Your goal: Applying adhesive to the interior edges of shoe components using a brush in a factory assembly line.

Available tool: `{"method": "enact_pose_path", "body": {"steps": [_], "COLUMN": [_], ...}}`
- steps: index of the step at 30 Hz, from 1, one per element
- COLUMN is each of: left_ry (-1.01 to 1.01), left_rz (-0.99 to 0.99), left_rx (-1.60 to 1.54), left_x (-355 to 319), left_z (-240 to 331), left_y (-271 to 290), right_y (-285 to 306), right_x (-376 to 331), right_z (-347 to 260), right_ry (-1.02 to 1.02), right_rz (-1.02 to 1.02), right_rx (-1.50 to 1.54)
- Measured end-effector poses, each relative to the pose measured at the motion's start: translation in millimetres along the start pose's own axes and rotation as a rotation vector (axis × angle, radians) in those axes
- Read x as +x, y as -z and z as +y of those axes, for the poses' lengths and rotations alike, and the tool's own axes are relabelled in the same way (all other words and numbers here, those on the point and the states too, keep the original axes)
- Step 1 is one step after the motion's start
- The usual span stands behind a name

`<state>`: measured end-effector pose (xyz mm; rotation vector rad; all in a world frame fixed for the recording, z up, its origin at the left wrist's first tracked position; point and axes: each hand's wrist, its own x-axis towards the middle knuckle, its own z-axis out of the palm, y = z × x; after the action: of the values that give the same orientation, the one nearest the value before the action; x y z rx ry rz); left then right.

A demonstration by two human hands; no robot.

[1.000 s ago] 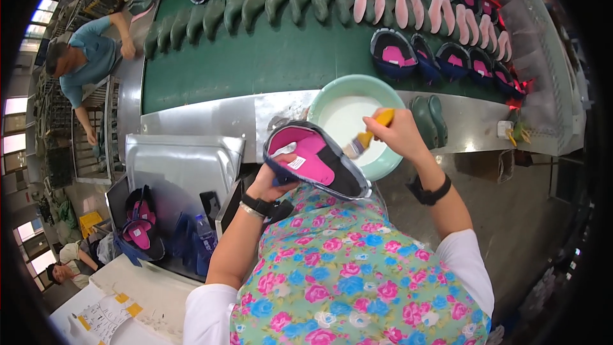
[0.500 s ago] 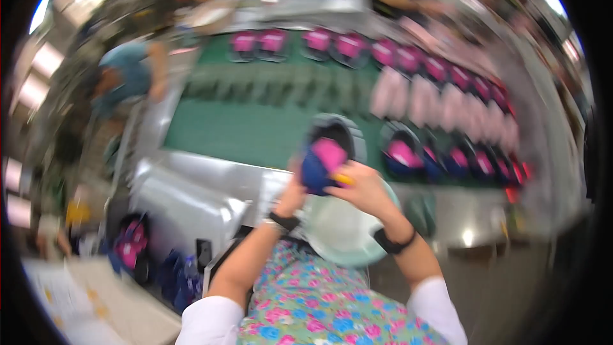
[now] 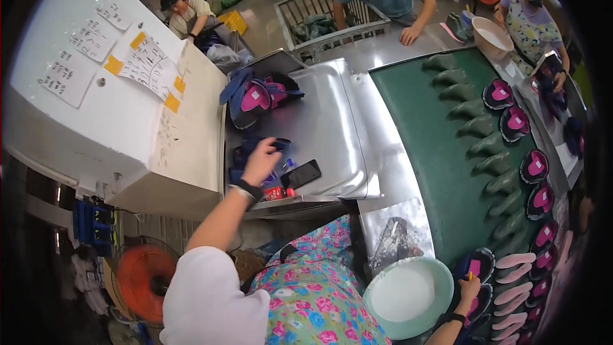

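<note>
Left hand [image 3: 260, 161] reaches out over the steel bench [image 3: 332, 128], fingers loosely curled and coming down on a dark blue shoe upper [image 3: 255, 153] that lies at the near left end of the bench; whether the fingers have closed on it I cannot tell. Right hand [image 3: 469, 289] sits low at the right, beside the pale green glue bowl [image 3: 408, 297], pinching a small yellow-handled brush [image 3: 470, 275] that stands up from the fist.

As I judge it, the step in hand is picking the next upper from the supply pile. What follows calls for a firm grip on its edge and a lift clear of the black phone [image 3: 300, 174] and the red-capped bottle [image 3: 279, 193] lying just beside it.

That upper is partly hidden under the hand; its long axis seems to run left to right across the bench, but which end is the toe I cannot make out. A second blue and pink upper [image 3: 262, 96] lies farther back. Other people work across the green conveyor belt [image 3: 440, 153].
</note>
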<state>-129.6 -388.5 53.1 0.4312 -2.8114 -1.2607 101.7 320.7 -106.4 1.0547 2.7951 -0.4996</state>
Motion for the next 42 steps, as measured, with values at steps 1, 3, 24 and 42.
{"method": "enact_pose_path", "body": {"steps": [1, 3, 24, 42], "left_ry": [0.028, -0.008, 0.198, -0.460], "left_rz": [0.106, 0.324, 0.287, -0.161], "left_rx": [0.070, 0.345, 0.367, 0.383], "left_x": [7, 19, 289, 205], "left_z": [-17, -46, -124, 69], "left_y": [27, 70, 196, 141], "right_y": [2, 29, -89, -22], "right_x": [3, -2, 87, 16], "right_z": [-7, -44, -339, -330], "right_ry": [0.026, 0.008, 0.251, 0.400], "right_rz": [-0.071, -0.075, 0.129, 0.164], "right_rx": [-0.020, -0.050, 0.167, 0.083]}}
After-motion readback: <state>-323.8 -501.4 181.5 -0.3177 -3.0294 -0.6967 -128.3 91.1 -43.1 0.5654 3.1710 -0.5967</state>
